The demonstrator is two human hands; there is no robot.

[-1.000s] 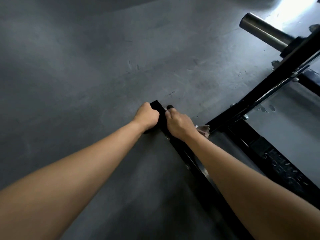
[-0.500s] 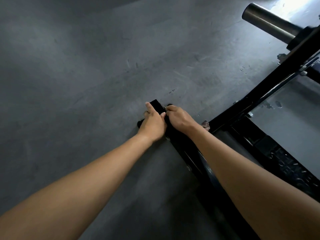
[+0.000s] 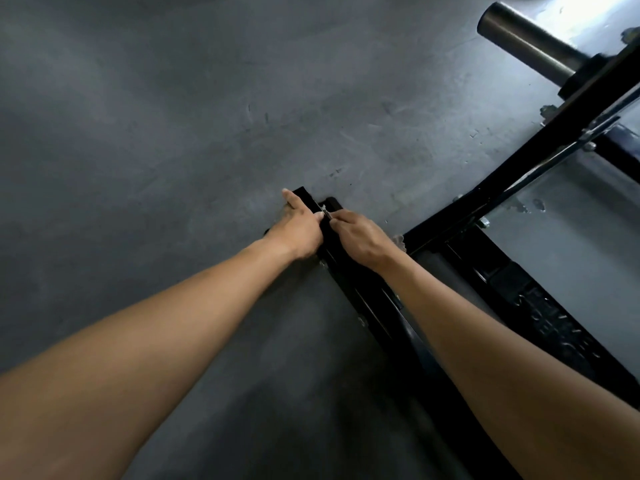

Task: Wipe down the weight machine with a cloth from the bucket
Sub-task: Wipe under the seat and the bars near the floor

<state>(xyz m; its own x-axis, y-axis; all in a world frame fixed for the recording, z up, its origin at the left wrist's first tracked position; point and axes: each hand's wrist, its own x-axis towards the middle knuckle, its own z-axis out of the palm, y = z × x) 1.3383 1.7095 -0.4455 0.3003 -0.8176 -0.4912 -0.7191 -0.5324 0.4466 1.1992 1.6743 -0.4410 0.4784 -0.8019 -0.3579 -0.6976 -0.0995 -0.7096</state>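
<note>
Head: right hand [image 3: 360, 240] grips cloth [image 3: 399, 241] beside left hand [image 3: 299, 230].

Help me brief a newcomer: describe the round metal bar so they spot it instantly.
Start at the black machine frame on the grey floor; follow its diagonal beam up to the right. The bar sticks out there: thick, round, bare steel, where its neighbours are black.

Only one cam here, wide-angle, strapped to the head: it looks forward and steeply down at the grey floor [image 3: 156, 150], close over the black machine frame [image 3: 367, 299].
</note>
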